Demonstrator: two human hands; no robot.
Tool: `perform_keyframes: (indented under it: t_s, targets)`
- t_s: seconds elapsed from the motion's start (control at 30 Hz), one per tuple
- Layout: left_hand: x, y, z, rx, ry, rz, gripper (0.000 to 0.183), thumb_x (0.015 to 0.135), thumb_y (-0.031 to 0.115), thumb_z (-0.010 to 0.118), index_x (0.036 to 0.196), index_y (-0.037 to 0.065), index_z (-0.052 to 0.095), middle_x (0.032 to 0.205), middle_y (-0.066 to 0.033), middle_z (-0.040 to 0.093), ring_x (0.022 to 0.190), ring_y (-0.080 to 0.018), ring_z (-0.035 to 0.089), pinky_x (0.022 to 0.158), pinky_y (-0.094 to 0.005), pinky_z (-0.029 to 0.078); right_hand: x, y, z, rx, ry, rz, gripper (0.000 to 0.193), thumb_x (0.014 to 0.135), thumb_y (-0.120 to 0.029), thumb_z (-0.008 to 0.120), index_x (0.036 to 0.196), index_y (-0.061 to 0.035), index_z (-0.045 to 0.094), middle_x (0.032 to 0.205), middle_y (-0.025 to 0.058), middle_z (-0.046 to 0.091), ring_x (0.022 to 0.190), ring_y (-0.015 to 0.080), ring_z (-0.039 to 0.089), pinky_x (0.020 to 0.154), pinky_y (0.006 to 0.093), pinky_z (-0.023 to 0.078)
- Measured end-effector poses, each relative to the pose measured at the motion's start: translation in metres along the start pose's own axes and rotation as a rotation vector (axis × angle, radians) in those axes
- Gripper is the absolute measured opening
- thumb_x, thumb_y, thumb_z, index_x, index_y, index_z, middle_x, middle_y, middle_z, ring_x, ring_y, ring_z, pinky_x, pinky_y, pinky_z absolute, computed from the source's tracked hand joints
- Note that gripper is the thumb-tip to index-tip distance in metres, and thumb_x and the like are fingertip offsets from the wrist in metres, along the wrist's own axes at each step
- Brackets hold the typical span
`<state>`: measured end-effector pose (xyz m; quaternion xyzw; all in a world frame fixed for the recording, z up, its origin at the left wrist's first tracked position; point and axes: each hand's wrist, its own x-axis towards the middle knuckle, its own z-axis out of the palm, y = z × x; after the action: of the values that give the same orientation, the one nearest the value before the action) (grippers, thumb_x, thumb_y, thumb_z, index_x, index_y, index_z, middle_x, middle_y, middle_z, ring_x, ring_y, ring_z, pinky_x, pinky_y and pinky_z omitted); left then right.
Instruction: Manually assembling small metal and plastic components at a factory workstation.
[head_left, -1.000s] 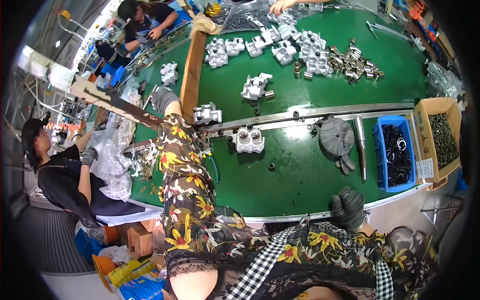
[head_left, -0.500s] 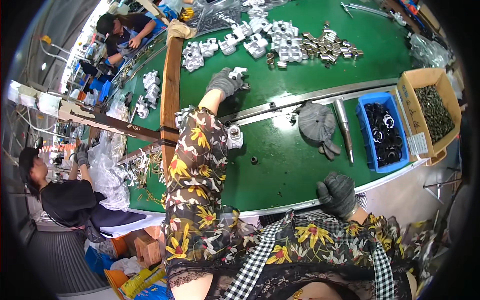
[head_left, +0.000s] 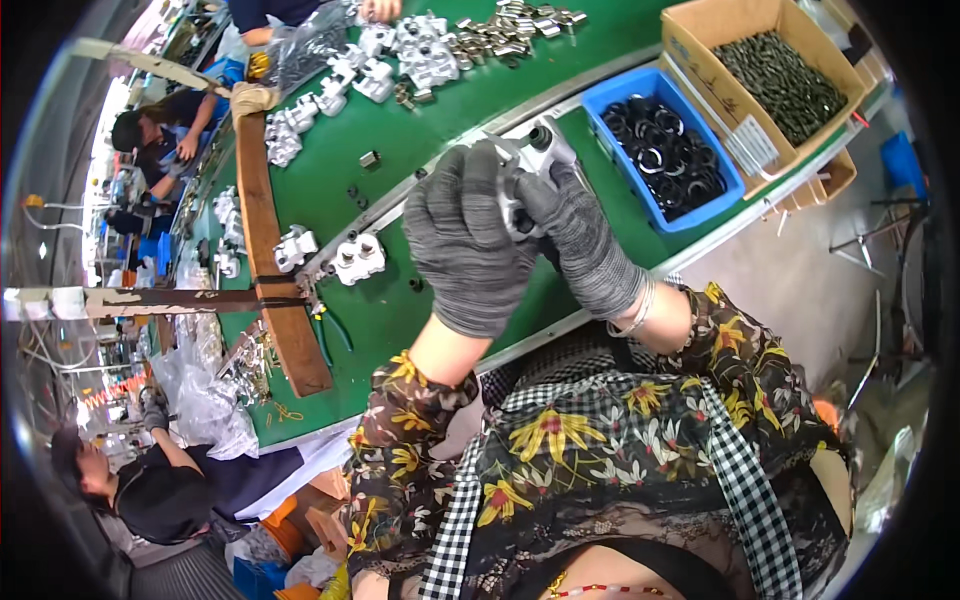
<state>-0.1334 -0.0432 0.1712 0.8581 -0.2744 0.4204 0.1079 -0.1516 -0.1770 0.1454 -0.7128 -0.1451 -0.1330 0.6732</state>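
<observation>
My left hand [head_left: 472,240], in a grey knit glove, is closed around a silver metal casting [head_left: 551,152] held up over the green table. My right hand [head_left: 592,240], gloved alike, grips the same casting from the other side, its thumb pressed near a dark hole. My fingers cover much of the part. Left of my hands, a similar two-bore casting [head_left: 358,258] lies on the table, with another casting [head_left: 295,248] beside it. Pliers with green handles [head_left: 328,332] rest close to these. Farther off lies a single metal sleeve [head_left: 370,158].
A blue bin [head_left: 735,188] of black rings stands at the right, beside a cardboard box [head_left: 690,50] of small dark parts. Castings [head_left: 425,50] and metal sleeves [head_left: 510,32] are heaped at the back. A wooden beam [head_left: 262,200] crosses the left side; co-workers sit beyond it.
My left hand has come back from the far side of the table, and my right has risen from the front edge. Both now hold a casting together. The view has shifted right.
</observation>
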Motion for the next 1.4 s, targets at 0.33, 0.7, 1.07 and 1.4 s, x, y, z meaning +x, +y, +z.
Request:
perform_keyframes:
  t_s: [0.33,0.7,1.07,1.4]
  targets:
    - [-0.025,0.012,-0.003,-2.072,-0.546,-1.42,0.073,0.078,0.039,0.075,0.132,0.007,0.04,0.114,-0.0114,0.057,0.104,-0.0245,0.059,0.093,-0.0357,0.049,-0.008,0.013,-0.04,0.437,-0.138,0.475,0.04,0.093,-0.032,0.057,0.123,-0.0055,0.054,0.114,0.0103,0.062,0.098,0.0174,0.062,0.088,0.0299,0.05]
    - [-0.057,0.015,0.009,-2.249,-0.52,-1.404,0.052,0.084,0.039,0.065,0.126,0.014,0.048,0.118,-0.008,0.058,0.106,-0.0243,0.057,0.094,-0.0445,0.047,0.018,0.006,-0.11,-0.788,0.001,-0.081,0.02,0.088,-0.027,0.059,0.088,-0.007,0.063,0.079,0.0139,0.062,0.077,0.0322,0.062,0.072,0.0404,0.051]
    - [-0.013,-0.008,0.016,-2.174,-0.514,-1.253,0.057,0.082,0.032,0.066,0.126,0.001,0.047,0.124,-0.0161,0.055,0.11,-0.0326,0.056,0.092,-0.0518,0.048,0.079,0.06,-0.169,-1.398,-0.594,0.019,0.018,0.078,-0.008,0.064,0.096,-0.0087,0.064,0.094,0.0115,0.061,0.093,0.0299,0.062,0.083,0.0393,0.049]
    - [-0.012,-0.006,0.031,-2.092,-0.586,-1.269,0.063,0.085,0.038,0.06,0.13,-0.001,0.041,0.111,-0.0278,0.059,0.093,-0.0348,0.063,0.082,-0.038,0.052,0.072,0.051,-0.179,-1.363,-0.427,0.028,0.01,0.082,-0.014,0.061,0.089,-0.0099,0.065,0.085,0.013,0.066,0.085,0.0314,0.065,0.073,0.0425,0.052]
